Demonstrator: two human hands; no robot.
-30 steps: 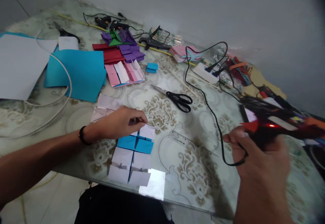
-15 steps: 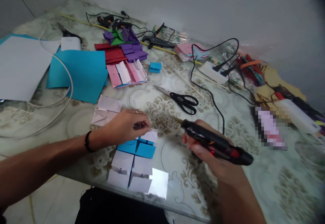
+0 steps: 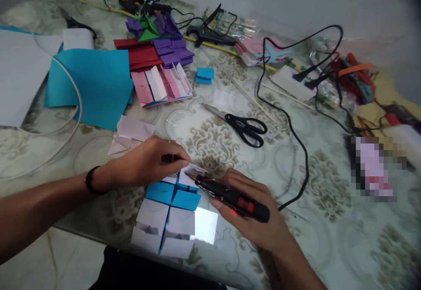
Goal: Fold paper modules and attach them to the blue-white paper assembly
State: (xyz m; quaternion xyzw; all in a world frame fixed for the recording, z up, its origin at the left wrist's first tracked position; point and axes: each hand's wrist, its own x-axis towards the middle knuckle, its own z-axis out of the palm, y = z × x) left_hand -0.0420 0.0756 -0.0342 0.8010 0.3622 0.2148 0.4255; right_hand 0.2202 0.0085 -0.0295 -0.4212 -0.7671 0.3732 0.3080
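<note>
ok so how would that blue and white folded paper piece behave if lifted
The folded paper piece is probably light, since it looks made of thin sheets. It might flex along the seam between its panels. Its raised flaps could crease if squeezed.

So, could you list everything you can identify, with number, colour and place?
glue gun: 1, black, front centre
folded panel: 1, white and blue, front
folded papers: several, red, purple, green, pink, blue, behind the panel
scissors: at least 1, black-handled, centre
sheets: several, blue and white, left
power strip: 1, white, rear right
cords: several, black, rear and right
other tools: count unclear, black, rear
tabletop: 1, pale, underneath
left hand: 1, at the panel
right hand: 1, around the glue gun
</note>
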